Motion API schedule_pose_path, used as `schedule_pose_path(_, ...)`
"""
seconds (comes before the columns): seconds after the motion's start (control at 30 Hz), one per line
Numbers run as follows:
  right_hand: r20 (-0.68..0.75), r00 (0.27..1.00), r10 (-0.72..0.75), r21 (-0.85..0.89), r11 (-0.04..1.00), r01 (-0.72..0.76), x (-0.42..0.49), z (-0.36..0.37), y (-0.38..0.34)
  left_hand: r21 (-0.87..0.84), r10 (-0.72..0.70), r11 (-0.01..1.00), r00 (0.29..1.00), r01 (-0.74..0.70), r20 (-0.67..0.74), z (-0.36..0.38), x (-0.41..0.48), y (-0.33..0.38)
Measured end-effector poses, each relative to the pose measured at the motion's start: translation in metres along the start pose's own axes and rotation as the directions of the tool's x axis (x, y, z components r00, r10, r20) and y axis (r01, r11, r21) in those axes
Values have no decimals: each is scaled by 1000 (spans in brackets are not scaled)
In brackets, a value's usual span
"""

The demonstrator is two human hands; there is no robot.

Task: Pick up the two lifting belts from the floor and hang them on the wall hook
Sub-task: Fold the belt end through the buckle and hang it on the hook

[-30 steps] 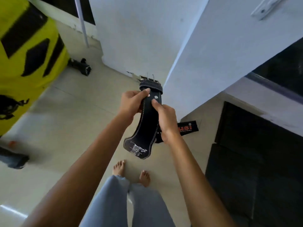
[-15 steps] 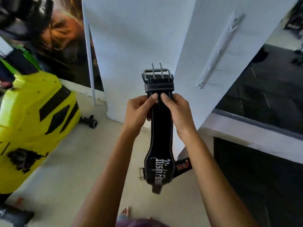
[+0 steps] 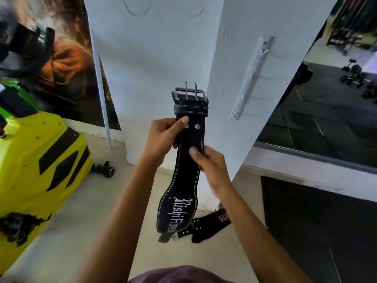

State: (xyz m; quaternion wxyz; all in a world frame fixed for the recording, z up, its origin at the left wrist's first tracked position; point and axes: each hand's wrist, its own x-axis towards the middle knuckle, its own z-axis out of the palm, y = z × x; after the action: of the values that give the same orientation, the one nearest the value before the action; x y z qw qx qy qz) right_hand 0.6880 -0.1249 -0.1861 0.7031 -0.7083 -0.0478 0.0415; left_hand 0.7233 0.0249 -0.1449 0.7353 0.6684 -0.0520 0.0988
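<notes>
A black leather lifting belt (image 3: 183, 180) with white lettering hangs upright in front of me, its steel double-prong buckle (image 3: 188, 93) at the top. My left hand (image 3: 163, 137) pinches its left edge just below the buckle. My right hand (image 3: 208, 166) is lower on the right edge, blurred, fingers on the strap. A second black belt (image 3: 208, 223) with red lettering lies on the floor at the foot of the white pillar. A white hook rail (image 3: 252, 76) is screwed to the pillar's right face, above and right of the buckle.
A yellow and black machine (image 3: 34, 160) fills the left side, with a small black foot (image 3: 104, 168) on the tiled floor. A poster (image 3: 67, 64) covers the left wall. Black rubber mats (image 3: 318, 221) lie at right, beneath a mirror (image 3: 326, 99) that reflects dumbbells.
The belt has been raised from waist height to upright before the pillar. My view has tilted up. My right hand has slid down the strap from beside the left.
</notes>
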Motion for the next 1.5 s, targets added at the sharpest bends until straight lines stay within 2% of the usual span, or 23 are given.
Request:
schedule_pose_path(0.07, -46, 998, -31, -29, 999, 30, 24, -5, -31, -19, -1, 1000, 1000, 2, 5, -3, 0, 3)
schedule_pose_path(0.2, 24, 999, -44, -7, 999, 44, 41, -4, -41, 19, 54, 998, 999, -54, -6, -15, 9, 11)
schedule_pose_path(0.3, 74, 997, -4, 43, 999, 1, 33, 8, -5, 51, 64, 997, 997, -62, -36, -19, 12, 7)
schedule_pose_path(0.47, 145, 976, 160, -21, 987, -159, -3, 20, 66, 14, 20, 1000, 997, -19, -78, -25, 15, -1)
schedule_pose_path(0.53, 123, 979, 166, -38, 986, -162, -8, 16, 64, 33, 20, 999, 999, -18, -37, -26, 13, -4)
schedule_pose_path(0.6, 82, 988, 128, 38, 991, -132, -1, 13, 43, 48, 22, 999, 1000, -22, 14, -24, 11, -9)
schedule_pose_path(0.73, -61, 997, -51, 96, 994, 56, 24, 5, -17, -10, 3, 1000, 993, -2, 115, -9, 2, -17)
schedule_pose_path(0.8, -95, 989, -110, 100, 988, 120, 28, 2, -35, -86, 9, 996, 987, 5, 158, -4, -3, -20)
schedule_pose_path(0.87, -116, 982, -152, 125, 978, 166, 28, -1, -47, -87, 21, 996, 971, 0, 240, -6, -9, -24)
schedule_pose_path(0.9, -128, 977, -173, 130, 973, 189, 28, -2, -53, -32, 5, 999, 952, 5, 305, -9, -11, -30)
schedule_pose_path(0.97, -144, 967, -209, 144, 963, 229, 29, -6, -62, 184, -76, 983, 899, -5, 431, -15, -20, -49)
schedule_pose_path(1.03, -142, 962, -232, 162, 954, 254, 30, -12, -69, 299, -159, 954, 873, 15, 462, -18, -35, -72)
schedule_pose_path(1.13, -135, 961, -240, 130, 957, 258, 25, -19, -69, 240, -149, 969, 903, 52, 403, -9, -51, -78)
schedule_pose_path(1.33, -125, 967, -224, 94, 967, 236, 8, -18, -50, -27, 50, 999, 966, -44, 254, 9, -16, -18)
schedule_pose_path(1.43, -154, 963, -221, 99, 966, 237, 4, -20, -46, -100, 59, 994, 956, -32, 286, 8, -9, -14)
schedule_pose_path(1.5, -184, 955, -235, 88, 963, 254, 2, -23, -46, -52, 4, 999, 942, 14, 337, 8, -18, -31)
